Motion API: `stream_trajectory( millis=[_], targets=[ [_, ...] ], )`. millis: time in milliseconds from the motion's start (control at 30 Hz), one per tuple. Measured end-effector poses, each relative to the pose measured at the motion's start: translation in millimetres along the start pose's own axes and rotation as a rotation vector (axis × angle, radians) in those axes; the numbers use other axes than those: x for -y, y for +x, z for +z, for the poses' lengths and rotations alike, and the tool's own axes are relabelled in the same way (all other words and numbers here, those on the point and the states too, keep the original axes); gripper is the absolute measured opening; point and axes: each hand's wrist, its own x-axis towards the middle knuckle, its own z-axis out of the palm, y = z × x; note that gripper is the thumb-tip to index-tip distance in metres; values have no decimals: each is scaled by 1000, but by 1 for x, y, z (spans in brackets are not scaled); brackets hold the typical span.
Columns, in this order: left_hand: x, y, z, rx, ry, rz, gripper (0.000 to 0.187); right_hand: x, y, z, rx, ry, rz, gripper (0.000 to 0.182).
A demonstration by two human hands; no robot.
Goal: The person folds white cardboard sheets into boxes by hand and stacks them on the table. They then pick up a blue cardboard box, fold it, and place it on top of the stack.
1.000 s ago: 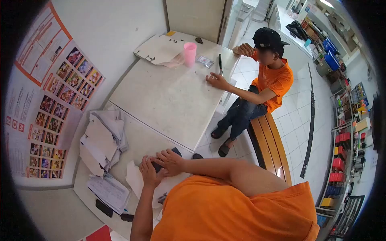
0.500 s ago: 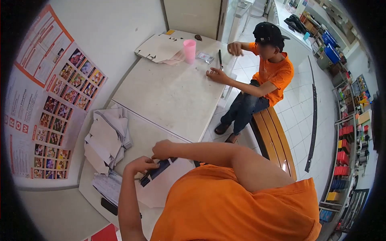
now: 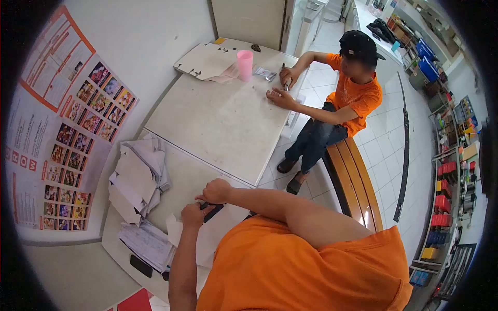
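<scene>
**Both hands closed on a dark card at the near table edge**

The left hand (image 3: 191, 214) and right hand (image 3: 215, 191) meet over the near table (image 3: 179, 186), both clenched on a small dark card (image 3: 211, 211) that sits between them, just above a white sheet of paper (image 3: 223, 228). Only a short dark strip of the card shows; its long axis appears to run from the left hand toward the person's body, though most of it is hidden.

To the left lies a pile of folded papers (image 3: 136, 179), and a printed sheet (image 3: 148, 243) and a black phone (image 3: 140, 266) lie near the front edge. Bare tabletop stays open beyond the hands, up to the seam with the far table (image 3: 223, 122). There a co-worker in an orange shirt has both hands on a dark tool (image 3: 285, 78), near a pink cup (image 3: 244, 62).

Half a second ago the card showed longer and flatter, and the hands sat further apart and lower.
</scene>
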Motion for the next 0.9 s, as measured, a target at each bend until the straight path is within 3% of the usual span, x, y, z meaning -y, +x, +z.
stream_trajectory(
  millis=[133,200,233,300,367,400,433,500,533,567,600,667,700,767,833,867,900],
  targets=[
    [-1,-2,-10,16,26,-35,66,-4,6,1,-18,40,-2,73],
    [-2,-3,-39,231,-163,-138,57,-17,15,6,41,117,70,69],
    [0,-8,-46,232,-164,-138,57,-37,19,9,42,117,70,69],
    [7,-25,-60,97,-536,100,49,-85,10,15,440,1438,-32,61],
    [2,-33,-76,42,-362,178,39,-98,-18,22,516,1489,0,57],
    [12,-37,-69,60,-364,66,37,-104,-29,21,591,1527,37,57],
    [17,-35,-65,79,-368,-44,36,-88,-48,3,453,1142,-127,60],
    [10,-33,-82,105,-418,-99,32,-59,-51,-6,431,928,-55,84],
    [7,-34,-87,126,-471,-159,29,-41,-53,-10,434,932,-51,84],
    [18,-36,-88,129,-474,-160,29,-24,-53,-14,311,915,109,86],
    [39,-40,-89,55,-325,-50,34,-14,-51,-19,182,891,267,88],
    [50,-53,-88,-19,-170,68,43,-9,-45,-26,123,877,248,85],
    [47,-65,-89,-484,-106,30,56,-8,-44,-27,69,865,227,83],
    [55,-86,-79,-945,-37,0,70,-22,-46,-35,51,989,214,77],
    [74,-103,-48,-702,-1059,-452,97,-37,-47,-47,49,1100,194,72],
    [80,-105,-40,-617,-1389,-580,96,-45,-45,-56,39,1180,91,64],
    [85,-105,-36,-619,-1392,-581,96,-49,-47,-65,29,1260,-12,57]
  ],
)
